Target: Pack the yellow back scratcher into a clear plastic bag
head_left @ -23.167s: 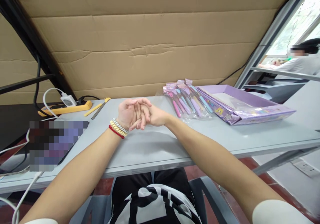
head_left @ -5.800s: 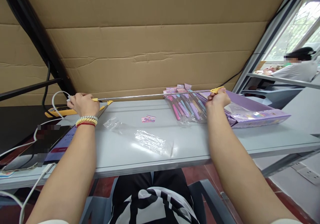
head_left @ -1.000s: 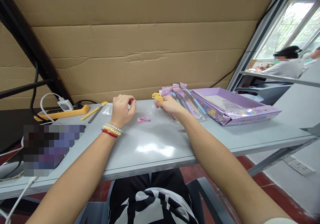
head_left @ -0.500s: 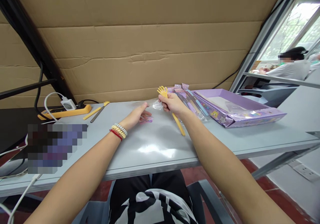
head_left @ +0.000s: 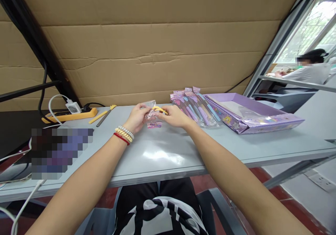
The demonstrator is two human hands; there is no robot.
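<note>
My left hand (head_left: 136,117) pinches a clear plastic sleeve (head_left: 150,113) with a pink printed end just above the grey table (head_left: 162,154). My right hand (head_left: 175,116) is closed on a yellow hand-shaped back scratcher (head_left: 159,109), its yellow end lying at the sleeve's mouth. The two hands meet at the table's far middle. A small pink printed card (head_left: 154,125) lies on the table right under them. Most of the scratcher is hidden by my fingers.
A bunch of packaged scratchers (head_left: 193,105) and a purple display box (head_left: 252,114) lie to the right. Another yellow scratcher (head_left: 102,115), a yellow power strip (head_left: 69,115) with a charger and a blurred screen (head_left: 56,152) sit left. A cardboard wall stands behind. A person sits far right.
My right hand lowered the yellow scratcher from upright and brought it left. My left hand, lying open on the table before, now holds the clear sleeve against the scratcher.
</note>
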